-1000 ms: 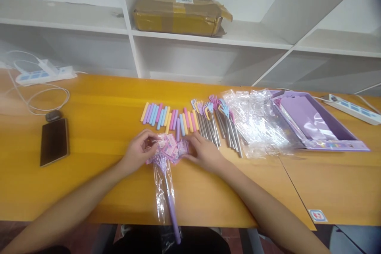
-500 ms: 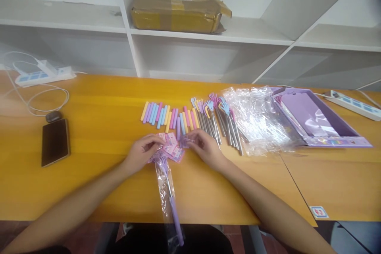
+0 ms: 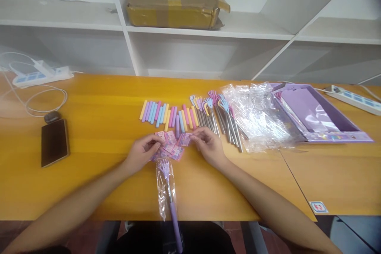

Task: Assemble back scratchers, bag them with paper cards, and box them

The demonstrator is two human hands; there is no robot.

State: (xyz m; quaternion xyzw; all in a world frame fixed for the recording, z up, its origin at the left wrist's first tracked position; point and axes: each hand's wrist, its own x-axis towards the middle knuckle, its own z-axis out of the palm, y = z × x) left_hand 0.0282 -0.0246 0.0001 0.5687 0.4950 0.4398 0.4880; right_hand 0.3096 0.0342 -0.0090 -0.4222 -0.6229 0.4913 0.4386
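Small pink printed cards point(image 3: 170, 149) lie in an overlapping pile on the table between my hands. The fingers of my left hand point(image 3: 144, 151) are pinched together at the pile's left side; what they grip is hidden. Between thumb and fingertips, my right hand point(image 3: 210, 149) holds one pink card point(image 3: 185, 139) at the pile's right. Just below the pile is a purple back scratcher point(image 3: 175, 220) with a hand-shaped head, inside a clear plastic sleeve point(image 3: 161, 194); its handle end reaches past the table's front edge.
Behind the cards lie pastel tubes point(image 3: 166, 117) in a row. To their right are several metal-shafted back scratchers point(image 3: 229, 123), clear plastic sleeves point(image 3: 257, 119) and an open purple box point(image 3: 345, 137). A phone point(image 3: 54, 143) rests at left; a cardboard box point(image 3: 175, 8) sits on the shelf.
The card in my right hand has turned so its printed face shows more plainly. My left hand stays almost in place. The view has shifted slightly.
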